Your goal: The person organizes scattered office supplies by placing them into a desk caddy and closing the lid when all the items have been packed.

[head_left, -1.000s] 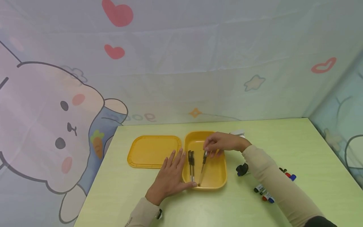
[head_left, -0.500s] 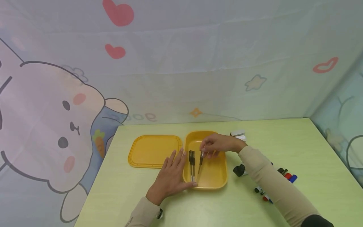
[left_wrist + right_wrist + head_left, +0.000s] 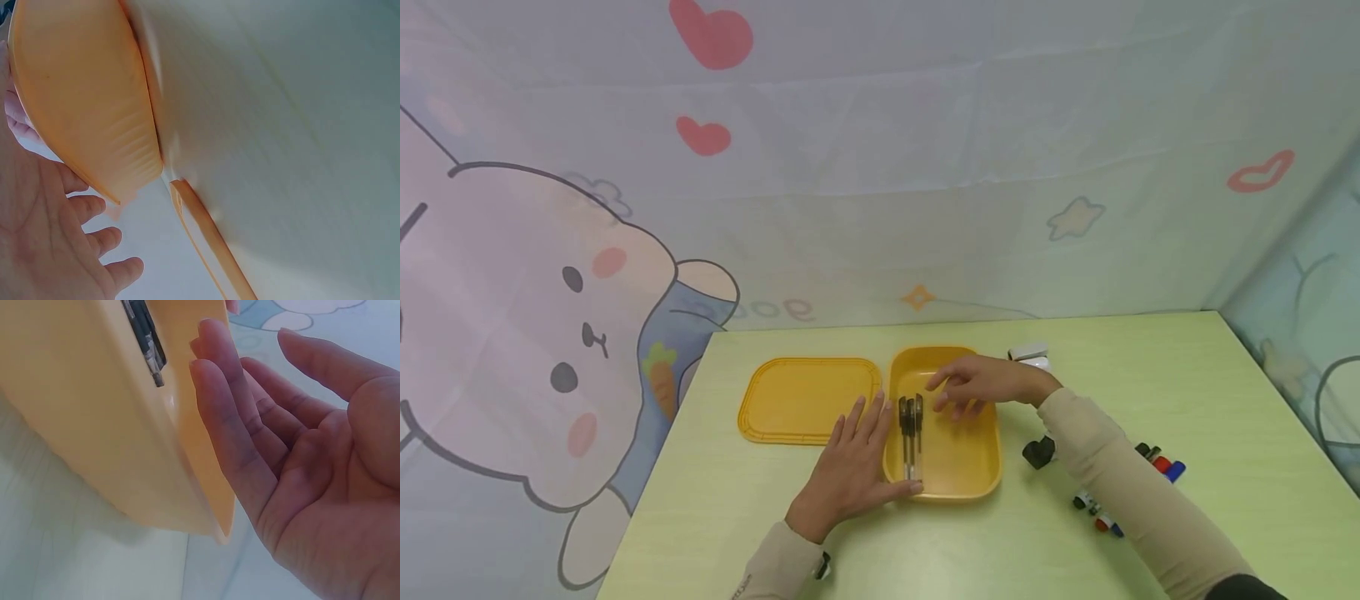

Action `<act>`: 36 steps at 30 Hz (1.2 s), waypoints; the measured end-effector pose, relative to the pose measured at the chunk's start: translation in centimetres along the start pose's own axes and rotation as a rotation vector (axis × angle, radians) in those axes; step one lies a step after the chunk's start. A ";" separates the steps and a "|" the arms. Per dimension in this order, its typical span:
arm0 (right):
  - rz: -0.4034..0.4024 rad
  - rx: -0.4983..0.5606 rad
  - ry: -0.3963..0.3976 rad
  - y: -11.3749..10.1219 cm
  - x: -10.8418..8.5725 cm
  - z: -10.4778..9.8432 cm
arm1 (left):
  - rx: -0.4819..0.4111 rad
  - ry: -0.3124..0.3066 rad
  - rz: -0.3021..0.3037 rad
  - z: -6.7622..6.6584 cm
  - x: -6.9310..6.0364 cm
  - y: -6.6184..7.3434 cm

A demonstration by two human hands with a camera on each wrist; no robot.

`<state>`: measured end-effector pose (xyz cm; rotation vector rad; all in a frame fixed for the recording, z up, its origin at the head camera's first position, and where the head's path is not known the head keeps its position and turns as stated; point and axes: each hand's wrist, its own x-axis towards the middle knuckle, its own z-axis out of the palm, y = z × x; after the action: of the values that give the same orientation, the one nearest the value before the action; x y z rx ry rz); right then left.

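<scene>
In the head view three black-capped pens (image 3: 912, 425) lie side by side along the left side of a yellow box (image 3: 962, 467). The left hand (image 3: 850, 467), fingers spread, rests against the box's left rim with its thumb at the near left corner. The right hand (image 3: 981, 385) is over the box's right part, fingers loosely bent and holding nothing. In the left wrist view the left hand (image 3: 56, 231) touches the rim of the box (image 3: 81, 81). The right wrist view has the right hand (image 3: 281, 450) beside the box (image 3: 94, 425), with pen ends (image 3: 147, 344) inside.
A flat yellow lid (image 3: 808, 400) lies left of the box. White objects (image 3: 1032, 357) sit behind the right wrist. A black object (image 3: 1039, 452) and several markers (image 3: 1161, 462) lie around the right forearm. A small dark object (image 3: 822, 567) is by the left sleeve.
The right hand has moved the third pen left, beside the two others, and let go of it. Its fingers now stand apart from the pens. The left hand has stayed in place.
</scene>
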<state>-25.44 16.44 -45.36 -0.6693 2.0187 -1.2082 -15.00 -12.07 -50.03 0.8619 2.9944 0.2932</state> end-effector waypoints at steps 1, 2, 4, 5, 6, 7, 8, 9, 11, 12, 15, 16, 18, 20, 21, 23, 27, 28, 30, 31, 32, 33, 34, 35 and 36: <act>-0.004 0.003 0.001 0.0 -0.1 0.0 | 0.001 0.002 0.000 0.0 0.0 0.0; -0.009 0.006 0.003 0.0 -0.3 -0.1 | 0.001 0.005 0.001 0.0 0.0 0.0; -0.019 0.013 0.009 0.0 -0.6 -0.1 | 0.001 0.010 0.002 0.1 0.0 0.0; -0.022 0.015 0.014 0.0 -0.8 -0.1 | -0.001 0.013 0.003 0.1 0.1 0.0; -0.025 0.017 0.018 0.1 -1.0 -0.2 | -0.001 0.015 0.003 0.1 0.1 0.0; -0.029 0.020 0.022 0.1 -1.2 -0.2 | 0.000 0.018 0.004 0.1 0.0 0.0; -0.031 0.022 0.026 0.2 -1.4 -0.2 | 0.001 0.020 0.005 0.1 0.0 0.0; -0.031 0.024 0.029 0.3 -1.6 -0.2 | 0.003 0.021 0.005 0.1 0.0 0.0; -0.028 0.029 0.034 0.5 -2.1 -0.3 | 0.003 0.020 0.003 0.1 0.0 0.0; -0.026 0.033 0.034 0.6 -2.4 -0.4 | 0.000 0.019 0.002 0.1 -0.1 0.0; -0.014 0.045 0.043 0.8 -3.2 -0.6 | -0.007 0.017 -0.002 0.1 -0.1 0.0; -0.012 0.048 0.048 0.9 -3.4 -0.7 | -0.011 0.017 -0.002 0.1 -0.1 0.0; -0.006 0.057 0.059 1.0 -3.9 -0.9 | -0.017 0.016 -0.003 0.0 -0.2 0.0; -0.006 0.069 0.068 1.1 -4.4 -1.0 | -0.021 0.013 -0.004 0.0 -0.2 0.0; -0.005 0.074 0.074 1.2 -4.6 -1.0 | -0.023 0.011 -0.004 0.0 -0.2 0.0; -0.008 0.079 0.082 1.2 -5.1 -1.1 | -0.027 0.007 -0.005 -0.1 -0.2 0.1; -0.017 0.075 0.093 1.3 -6.0 -1.2 | -0.030 0.017 0.002 -0.1 -0.2 0.1; -0.019 0.073 0.096 1.3 -6.2 -1.2 | -0.029 0.018 0.003 -0.1 -0.2 0.1; -0.021 0.074 0.099 1.5 -6.5 -1.3 | -0.027 0.020 0.004 0.0 -0.1 0.0; -0.022 0.079 0.100 1.6 -6.7 -1.3 | -0.028 0.020 0.004 0.0 -0.1 0.0; -0.023 0.082 0.101 1.7 -6.9 -1.4 | -0.027 0.018 0.003 0.0 -0.1 0.0; -0.025 0.083 0.102 1.8 -7.0 -1.4 | -0.026 0.017 0.003 0.1 0.0 0.0; -0.027 0.084 0.104 1.9 -7.2 -1.5 | -0.024 0.017 0.003 0.1 0.0 0.0; -0.031 0.085 0.106 2.0 -7.4 -1.6 | -0.023 0.017 0.004 0.1 0.0 0.0; -0.034 0.085 0.110 2.2 -7.6 -1.6 | -0.022 0.016 0.005 0.2 0.0 0.0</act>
<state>-22.06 23.68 -44.54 -0.6098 2.0396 -1.3698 -15.01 -12.06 -50.20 0.8698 2.9982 0.3350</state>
